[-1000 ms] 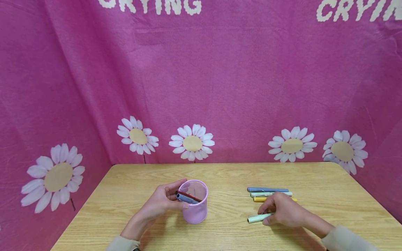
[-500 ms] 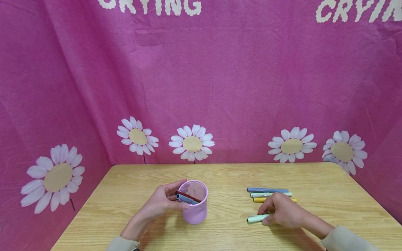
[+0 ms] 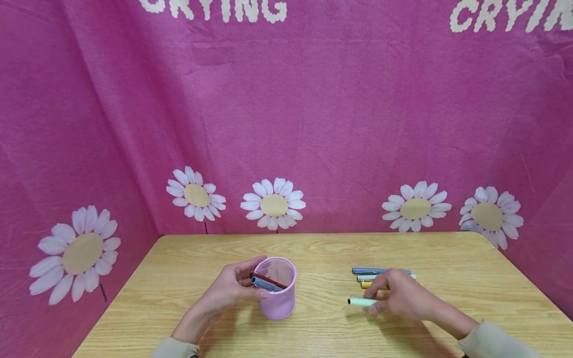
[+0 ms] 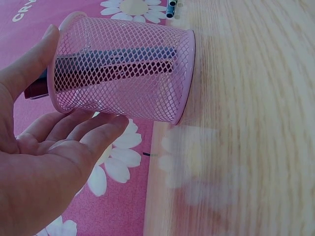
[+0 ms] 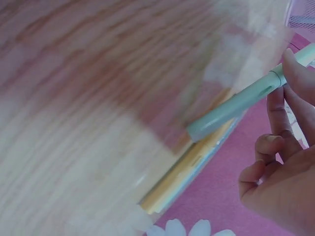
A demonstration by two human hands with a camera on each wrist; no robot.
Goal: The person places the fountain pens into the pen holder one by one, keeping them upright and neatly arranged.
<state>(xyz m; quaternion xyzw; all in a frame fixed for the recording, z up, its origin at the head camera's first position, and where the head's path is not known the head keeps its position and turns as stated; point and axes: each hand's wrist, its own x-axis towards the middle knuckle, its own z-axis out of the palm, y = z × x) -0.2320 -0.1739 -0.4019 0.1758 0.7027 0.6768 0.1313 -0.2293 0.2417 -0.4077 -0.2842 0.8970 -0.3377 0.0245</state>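
Note:
A pink mesh cup (image 3: 278, 288) (image 4: 125, 73) stands on the wooden table (image 3: 313, 251), with a red pen (image 3: 268, 280) and a blue-grey pen (image 3: 264, 284) inside. My left hand (image 3: 233, 289) (image 4: 44, 147) curls round the cup's left side, thumb at the rim. My right hand (image 3: 400, 298) pinches a pale green pen (image 3: 360, 301) (image 5: 236, 105), lifted just off the table. Behind it lie a blue pen (image 3: 373, 271), a pale pen (image 3: 366, 278) and a yellow pen (image 3: 366, 285) (image 5: 182, 179) side by side.
Pink cloth with daisy prints (image 3: 274, 203) walls in the table at the back and both sides. Bare wood lies between the cup and the pens, and along the front edge.
My right hand has lifted the pale green pen off the table and carried it slightly up and left. The left hand and cup have not moved.

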